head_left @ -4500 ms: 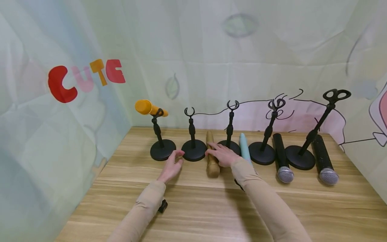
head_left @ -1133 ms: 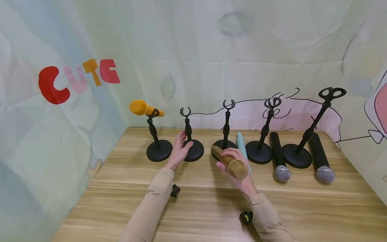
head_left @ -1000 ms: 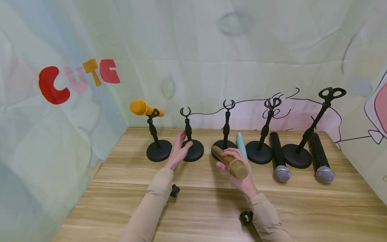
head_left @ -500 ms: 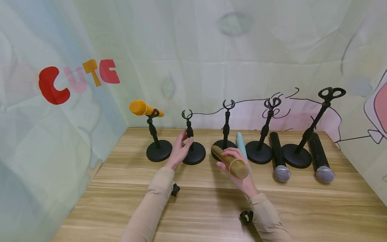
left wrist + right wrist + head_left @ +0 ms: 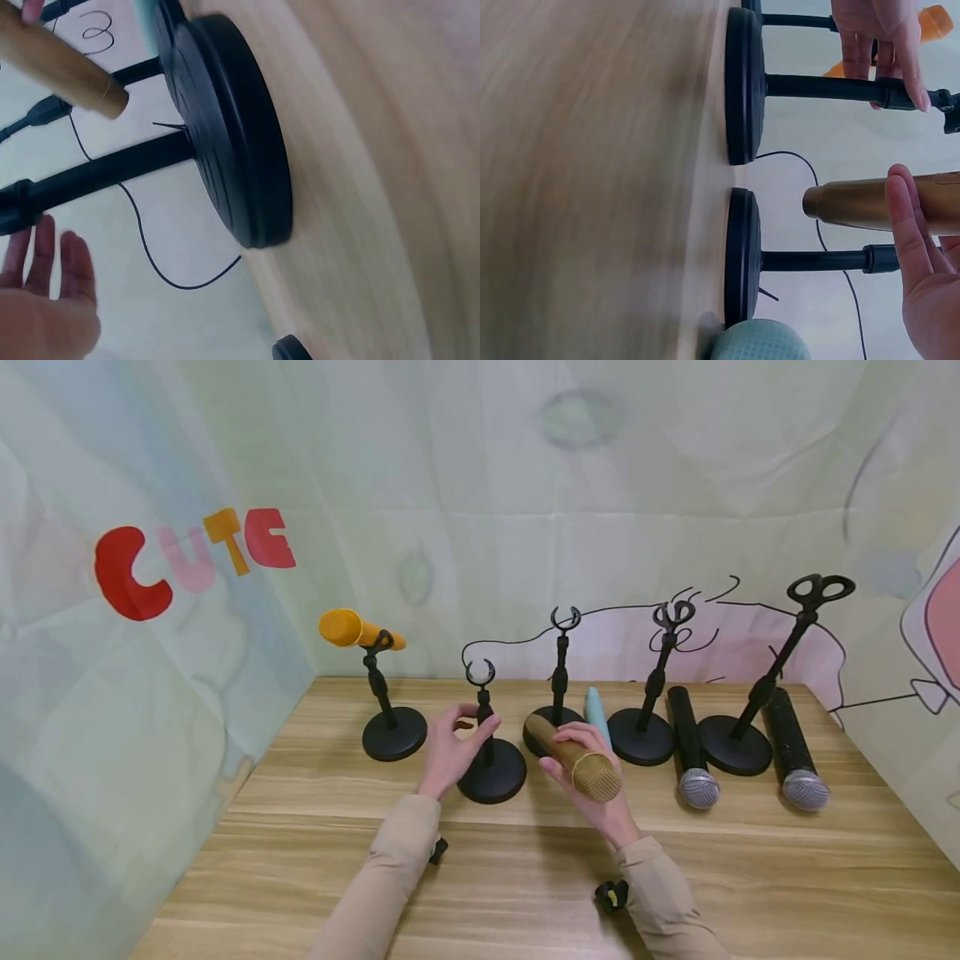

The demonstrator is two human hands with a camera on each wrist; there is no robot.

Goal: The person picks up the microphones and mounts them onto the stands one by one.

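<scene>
My left hand (image 5: 448, 756) pinches the upright of a small black microphone stand (image 5: 497, 778) between thumb and fingers, just under its C-shaped clip. The stand's round base is close over or on the table in the left wrist view, its clip holding nothing. My right hand (image 5: 611, 818) grips a gold microphone (image 5: 596, 777) by its handle, raised above the table with the mesh head towards me. In the right wrist view the gold microphone (image 5: 855, 202) points its tail end at the tabletop. Another black stand (image 5: 561, 681) stands just behind it.
At the left, an orange microphone (image 5: 360, 628) sits in a stand's clip. To the right are two taller stands (image 5: 642, 737) (image 5: 735, 745), a light-blue microphone (image 5: 596, 708) and two black microphones (image 5: 699, 787) (image 5: 806, 789) lying on the wooden table (image 5: 480, 893). A printed cloth (image 5: 450, 460) hangs behind.
The right hand has picked the gold microphone up off the table. My left hand has taken hold of the second stand and brought it nearer and slightly right.
</scene>
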